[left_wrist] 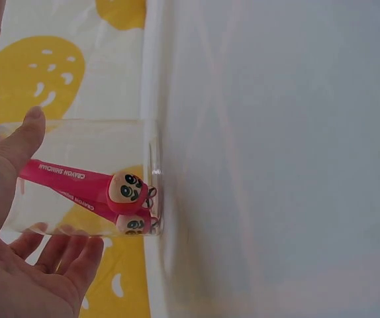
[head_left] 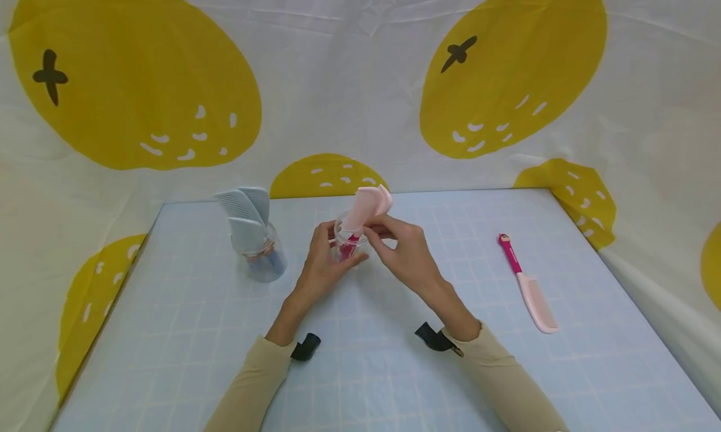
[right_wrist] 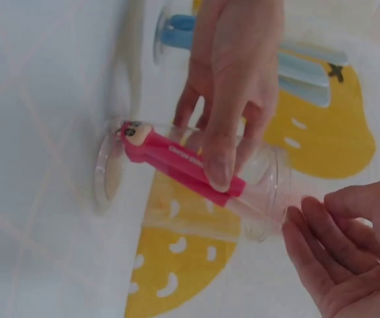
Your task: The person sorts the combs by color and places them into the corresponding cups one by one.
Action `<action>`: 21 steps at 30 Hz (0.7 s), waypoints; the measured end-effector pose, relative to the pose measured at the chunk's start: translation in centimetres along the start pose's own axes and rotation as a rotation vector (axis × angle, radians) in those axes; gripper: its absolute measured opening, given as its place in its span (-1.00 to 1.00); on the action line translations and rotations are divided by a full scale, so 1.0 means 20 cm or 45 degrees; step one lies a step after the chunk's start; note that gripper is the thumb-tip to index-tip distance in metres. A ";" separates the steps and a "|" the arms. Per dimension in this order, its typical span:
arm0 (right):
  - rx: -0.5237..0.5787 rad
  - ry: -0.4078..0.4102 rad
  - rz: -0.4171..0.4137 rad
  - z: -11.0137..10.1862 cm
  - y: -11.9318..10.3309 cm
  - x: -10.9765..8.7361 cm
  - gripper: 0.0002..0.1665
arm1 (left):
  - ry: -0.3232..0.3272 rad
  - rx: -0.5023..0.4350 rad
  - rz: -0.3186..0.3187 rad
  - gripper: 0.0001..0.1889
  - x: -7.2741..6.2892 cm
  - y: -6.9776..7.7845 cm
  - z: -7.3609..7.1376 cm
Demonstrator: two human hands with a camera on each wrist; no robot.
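Note:
A clear jar [left_wrist: 104,136] stands at the middle back of the table, gripped around its side by my left hand [head_left: 321,266]. Two pink combs [head_left: 365,208] lean in it, heads up out of the mouth. Their magenta handles [left_wrist: 77,175] point down, and the small character faces on the handle ends sit at the jar's bottom in the left wrist view. At the rim, my right hand [head_left: 404,250] pinches a pink comb between thumb and fingers. In the head view the fingers hide part of the comb and the rim.
To the left, a second clear jar [head_left: 273,266] holds several light blue combs [head_left: 248,216], heads up. Another pink comb [head_left: 535,297] with a magenta handle lies on the right of the blue checked table [head_left: 360,382]. Behind hangs a white cloth [head_left: 338,75] with yellow fruit prints.

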State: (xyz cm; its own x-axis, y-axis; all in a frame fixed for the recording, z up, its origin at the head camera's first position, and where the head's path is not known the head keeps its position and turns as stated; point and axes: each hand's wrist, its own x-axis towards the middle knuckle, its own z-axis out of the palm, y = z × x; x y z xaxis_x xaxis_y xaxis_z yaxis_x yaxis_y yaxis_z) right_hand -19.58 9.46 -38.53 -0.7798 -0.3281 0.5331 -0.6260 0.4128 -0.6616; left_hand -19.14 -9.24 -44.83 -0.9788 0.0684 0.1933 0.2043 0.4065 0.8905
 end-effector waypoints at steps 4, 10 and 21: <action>-0.020 -0.015 -0.003 -0.05 0.03 -0.03 -0.72 | 0.001 0.016 -0.018 -0.14 0.00 0.00 0.00; -0.039 -0.023 0.037 -0.10 0.08 -0.08 -0.73 | 0.009 0.021 -0.039 -0.14 -0.01 0.00 0.01; -0.096 -0.014 0.116 -0.22 0.20 -0.18 -0.76 | 0.025 0.027 -0.070 -0.14 -0.01 0.00 0.01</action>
State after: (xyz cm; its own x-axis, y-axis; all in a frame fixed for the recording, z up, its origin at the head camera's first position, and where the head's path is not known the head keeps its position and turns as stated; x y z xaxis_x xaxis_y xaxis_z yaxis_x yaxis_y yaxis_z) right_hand -19.30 15.92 -40.72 -0.8339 -0.2951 0.4664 -0.5506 0.5037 -0.6656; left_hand -18.85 -8.99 -44.91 -0.9879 0.0278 0.1523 0.1494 0.4286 0.8911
